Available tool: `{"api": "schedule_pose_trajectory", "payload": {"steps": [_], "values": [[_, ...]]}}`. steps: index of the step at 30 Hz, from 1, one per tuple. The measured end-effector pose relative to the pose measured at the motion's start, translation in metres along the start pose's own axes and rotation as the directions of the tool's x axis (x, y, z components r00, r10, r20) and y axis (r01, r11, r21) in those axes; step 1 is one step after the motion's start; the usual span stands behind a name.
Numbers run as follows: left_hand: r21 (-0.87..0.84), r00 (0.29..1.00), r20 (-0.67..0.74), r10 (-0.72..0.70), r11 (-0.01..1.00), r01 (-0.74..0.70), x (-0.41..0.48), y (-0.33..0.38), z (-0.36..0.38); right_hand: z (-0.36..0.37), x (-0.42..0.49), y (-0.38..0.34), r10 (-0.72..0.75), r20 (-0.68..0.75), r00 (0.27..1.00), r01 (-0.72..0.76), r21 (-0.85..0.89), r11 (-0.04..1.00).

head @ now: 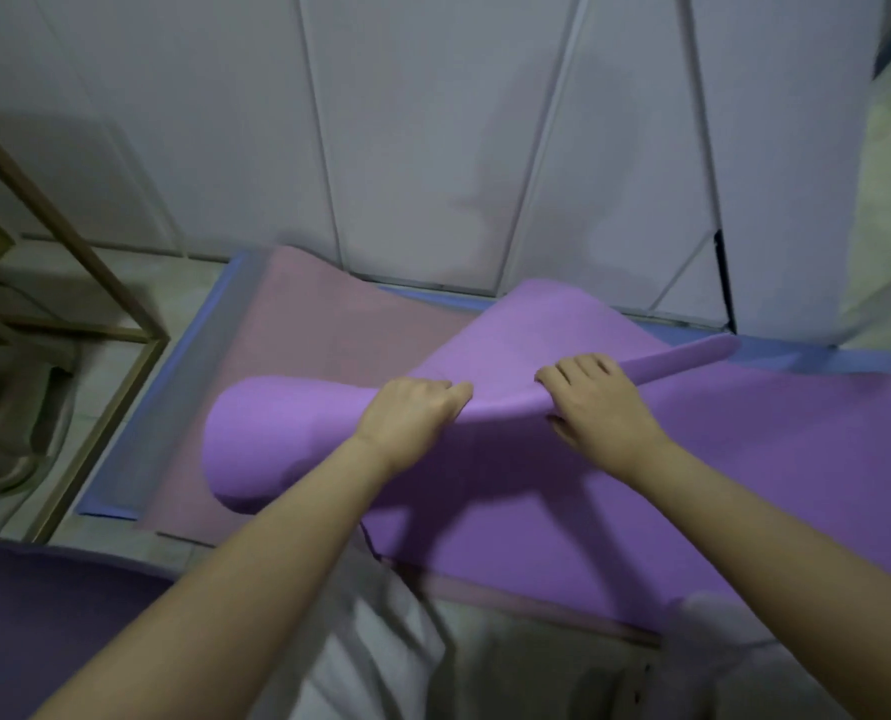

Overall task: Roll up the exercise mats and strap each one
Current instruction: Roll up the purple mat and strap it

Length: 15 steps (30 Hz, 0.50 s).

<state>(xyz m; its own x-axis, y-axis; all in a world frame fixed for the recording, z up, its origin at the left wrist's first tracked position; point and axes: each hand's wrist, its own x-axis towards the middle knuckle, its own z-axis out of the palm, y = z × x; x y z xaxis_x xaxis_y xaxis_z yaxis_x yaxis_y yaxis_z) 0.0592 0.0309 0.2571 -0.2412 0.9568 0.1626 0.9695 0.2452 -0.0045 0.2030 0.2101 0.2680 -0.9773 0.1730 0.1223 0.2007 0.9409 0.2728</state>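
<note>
Mat [287,433] fold — in left hand [412,413], right hand [596,402]

- Three stacked mats: one purple mat [692,485], one pink mat [329,324], one blue mat [817,356].
- Two grips: left grip [412,413], right grip [594,402].
- One metal frame [69,241].

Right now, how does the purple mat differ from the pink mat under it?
The purple mat has one end lifted and curled over; the pink mat lies flat. The left hand and right hand grip the purple mat; neither holds the pink mat. Neither mat is strapped.
</note>
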Motion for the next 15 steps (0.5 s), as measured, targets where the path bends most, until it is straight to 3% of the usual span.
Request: {"api": "schedule_pose_trajectory", "payload": {"steps": [3, 8, 10, 11, 13, 15], "values": [[0.029, 0.992, -0.125, 0.024, 0.999, -0.02, -0.009, -0.002, 0.014, 0.007, -0.01, 0.016, 0.13, 0.028, 0.991, -0.13, -0.008, 0.992], [0.064, 0.981, -0.187, -0.059, 0.995, 0.072, -0.012, -0.009, 0.027, 0.018, -0.024, 0.013, 0.126, 0.127, 0.984, -0.137, 0.087, 0.987], [0.124, 0.983, -0.091, -0.16, 0.978, 0.17, -0.014, -0.011, 0.026, 0.023, -0.023, 0.006, 0.099, 0.157, 0.983, -0.116, 0.098, 0.988], [0.135, 0.978, 0.023, -0.209, 0.97, 0.204, -0.016, -0.01, 0.024, 0.023, -0.019, 0.002, 0.09, 0.146, 0.985, -0.101, 0.074, 0.992], [0.142, 0.916, 0.299, -0.267, 0.962, 0.234, -0.023, -0.006, 0.025, 0.017, -0.014, -0.003, 0.067, 0.157, 0.985, -0.064, -0.025, 0.998], [0.067, 0.859, 0.459, -0.227, 0.973, 0.222, -0.023, 0.0, 0.026, 0.008, -0.014, -0.005, 0.088, 0.276, 0.957, -0.058, -0.114, 0.992]]}}
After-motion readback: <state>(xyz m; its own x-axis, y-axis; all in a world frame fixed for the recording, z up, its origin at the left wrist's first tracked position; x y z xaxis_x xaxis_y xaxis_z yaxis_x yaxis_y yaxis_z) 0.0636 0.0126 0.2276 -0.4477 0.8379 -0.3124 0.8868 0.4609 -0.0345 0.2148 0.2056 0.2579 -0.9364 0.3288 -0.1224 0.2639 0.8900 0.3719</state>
